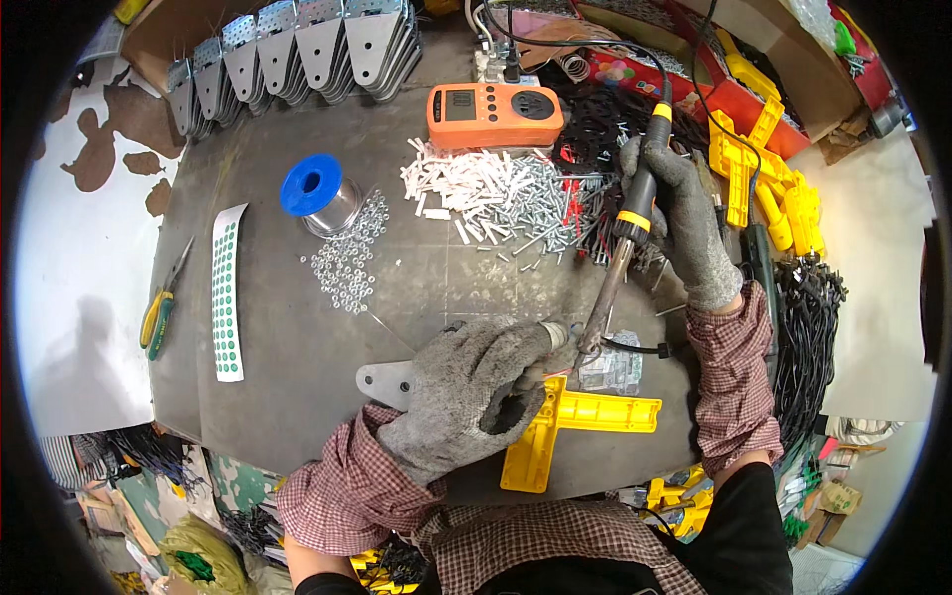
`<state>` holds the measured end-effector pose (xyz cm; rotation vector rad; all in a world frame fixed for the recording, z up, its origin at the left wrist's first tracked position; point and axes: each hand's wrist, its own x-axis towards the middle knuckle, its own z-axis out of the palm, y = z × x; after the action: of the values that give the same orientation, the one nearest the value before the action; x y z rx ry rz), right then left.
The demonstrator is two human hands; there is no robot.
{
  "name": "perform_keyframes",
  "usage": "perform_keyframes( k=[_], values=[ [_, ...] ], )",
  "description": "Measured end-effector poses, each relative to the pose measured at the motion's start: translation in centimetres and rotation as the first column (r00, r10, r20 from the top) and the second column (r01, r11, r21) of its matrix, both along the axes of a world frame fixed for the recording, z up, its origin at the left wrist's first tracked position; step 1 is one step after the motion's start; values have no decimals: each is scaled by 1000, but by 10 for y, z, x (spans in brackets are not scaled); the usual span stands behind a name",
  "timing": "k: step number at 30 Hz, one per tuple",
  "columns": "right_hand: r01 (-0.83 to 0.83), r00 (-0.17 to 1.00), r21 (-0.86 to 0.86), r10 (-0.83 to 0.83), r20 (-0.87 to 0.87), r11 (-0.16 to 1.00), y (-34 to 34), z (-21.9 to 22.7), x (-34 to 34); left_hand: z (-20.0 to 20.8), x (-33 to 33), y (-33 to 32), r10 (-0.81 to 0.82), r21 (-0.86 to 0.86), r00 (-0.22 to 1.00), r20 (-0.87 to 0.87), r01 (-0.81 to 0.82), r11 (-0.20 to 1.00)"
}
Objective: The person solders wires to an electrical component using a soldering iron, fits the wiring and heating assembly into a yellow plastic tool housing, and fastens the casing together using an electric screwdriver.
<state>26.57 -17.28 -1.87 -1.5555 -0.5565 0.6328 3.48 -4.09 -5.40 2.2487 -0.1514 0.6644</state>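
My right hand [679,213], in a grey knit glove, is wrapped round the black and yellow handle of a soldering iron [643,188]. The iron slants down, its metal barrel ending right by the fingertips of my left hand [471,392]. That hand, gloved too, is closed over a grey metal bracket [385,383]; the bracket's rounded end with holes sticks out on the left. What the left fingertips pinch at the iron's tip is mostly hidden. Directly below them lies a yellow T-shaped plastic part [605,412], and a black cable tie [635,347] is beside the tip.
Behind my hands are a blue-ended solder spool [312,188], small nuts [347,258], screws [526,213], white sleeves [446,183] and an orange meter [494,114]. Stacked brackets [382,50] stand at the back left. Pliers [164,307] and a sticker sheet [227,297] lie left; black cables [808,347] hang right.
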Motion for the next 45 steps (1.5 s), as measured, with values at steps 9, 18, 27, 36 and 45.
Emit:
perform_keyframes(
  k=[9, 18, 27, 36, 45],
  values=[
    [-1, 1000, 4, 1, -13, 1000, -1, 3, -1, -5, -2, 3, -37, -10, 997, -74, 36, 999],
    [-17, 1000, 5, 17, 4, 1000, -3, 4, 1, -11, -1, -5, -31, -12, 999, -33, 31, 999],
    [-12, 1000, 44, 11, 14, 999, -4, -4, 8, -5, 3, -5, -32, -40, 999, -19, 31, 999],
    [546, 747, 311, -620, 241, 778, -61, 30, 16, 69, -83, 69, 369, 561, 793, -484, -42, 827],
    [186, 447, 268, -325, 834, 945, 16, -7, 38, 58, 66, -35, -119, 341, 801, -586, 377, 861]
  ],
)
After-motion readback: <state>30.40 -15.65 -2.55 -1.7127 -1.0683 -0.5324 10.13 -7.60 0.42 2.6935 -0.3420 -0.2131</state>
